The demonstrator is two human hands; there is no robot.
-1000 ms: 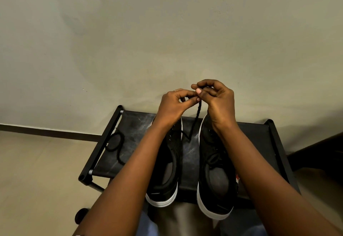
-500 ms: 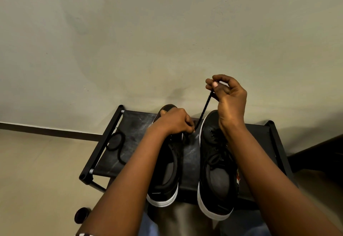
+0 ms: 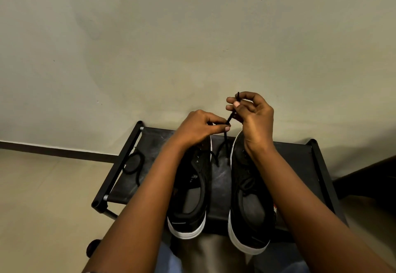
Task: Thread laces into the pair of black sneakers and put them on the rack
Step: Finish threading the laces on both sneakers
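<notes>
The left hand (image 3: 198, 125) has risen from the left shoe (image 3: 189, 195) to meet the right hand (image 3: 254, 116) again; both pinch one lace (image 3: 229, 120). Both shoes sit on the rack (image 3: 300, 165), a spare lace (image 3: 134, 165) at 9 o'clock.

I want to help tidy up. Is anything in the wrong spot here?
A loose black lace lies curled near the left edge of the rack, not in any shoe. The left sneaker shows bare eyelets, so it likely belongs there.
</notes>
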